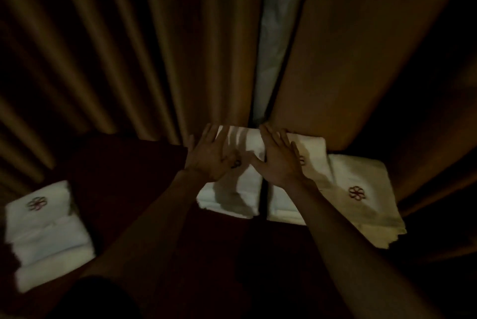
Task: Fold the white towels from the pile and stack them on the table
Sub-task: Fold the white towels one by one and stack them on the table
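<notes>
Viewing: we look down on a dark table (144,189) in a very dim room; the surface reads near black with a reddish tint.
Backdrop: brown pleated curtains (129,47) hang right behind the table's far edge and fill the upper view.
Curtain gap: a narrow pale strip (276,35) shows between the two curtain halves, ending just above the hands.
Centre towel (247,143): white, lying flat at the table's far edge against the curtain foot, with the fingers' shadows cast across it. A dark vertical line crosses it; we cannot tell whether that is a gap or a fold.
Left hand (210,156): palm down, fingers straight and spread, pressing flat on the centre towel, gripping nothing.
Right hand (278,161): the same pose just beside it, flat on the towel, fingers extended, thumb near the left hand.
Small emblems: one dark red mark (236,162) peeks out by the left hand, another (301,160) by the right hand's outer edge.
Right towels (361,215): cream-white, touching the centre towel's right side, turned at an angle, with a dark red flower emblem (357,192) on top; layered edges show at the near corner.
Left stack (46,231): folded white towels well apart at the table's left, with a matching emblem (36,203) on top; blurred.
Arms: both bare forearms reach in from the bottom edge.
</notes>
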A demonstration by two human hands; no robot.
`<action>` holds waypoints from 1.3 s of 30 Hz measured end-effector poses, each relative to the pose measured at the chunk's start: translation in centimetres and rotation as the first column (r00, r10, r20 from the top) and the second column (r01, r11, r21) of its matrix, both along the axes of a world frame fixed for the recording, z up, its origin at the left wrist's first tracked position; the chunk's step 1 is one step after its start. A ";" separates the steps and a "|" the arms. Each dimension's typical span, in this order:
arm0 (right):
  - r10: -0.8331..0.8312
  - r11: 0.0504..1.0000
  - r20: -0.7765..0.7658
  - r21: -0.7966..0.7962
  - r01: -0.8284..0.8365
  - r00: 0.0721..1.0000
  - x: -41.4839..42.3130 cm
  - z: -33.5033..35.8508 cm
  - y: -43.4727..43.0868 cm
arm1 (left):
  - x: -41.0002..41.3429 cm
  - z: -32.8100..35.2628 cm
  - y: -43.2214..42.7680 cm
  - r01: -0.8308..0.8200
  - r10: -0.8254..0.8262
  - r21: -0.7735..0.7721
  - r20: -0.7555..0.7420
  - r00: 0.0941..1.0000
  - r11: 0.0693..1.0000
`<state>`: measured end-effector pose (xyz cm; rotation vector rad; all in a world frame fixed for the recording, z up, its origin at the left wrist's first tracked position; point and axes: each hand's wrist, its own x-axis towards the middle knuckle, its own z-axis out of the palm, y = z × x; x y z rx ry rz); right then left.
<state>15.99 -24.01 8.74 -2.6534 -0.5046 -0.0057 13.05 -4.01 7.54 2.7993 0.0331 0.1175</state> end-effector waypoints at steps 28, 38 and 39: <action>0.536 0.717 -0.496 -0.161 -0.679 0.683 -22.1 -18.4 40.2 | -29.6 -17.3 36.6 -0.586 0.401 -0.252 -0.523 0.752 0.771; 0.123 0.806 -0.480 -0.463 -0.370 0.868 -19.5 -17.9 31.7 | -22.7 -18.7 28.5 -0.293 0.077 -0.245 -0.632 0.771 0.924; 0.099 0.804 -0.482 -0.477 -0.355 0.871 -19.3 -17.8 30.3 | -22.0 -19.1 27.4 -0.271 0.126 -0.162 -0.593 0.795 0.949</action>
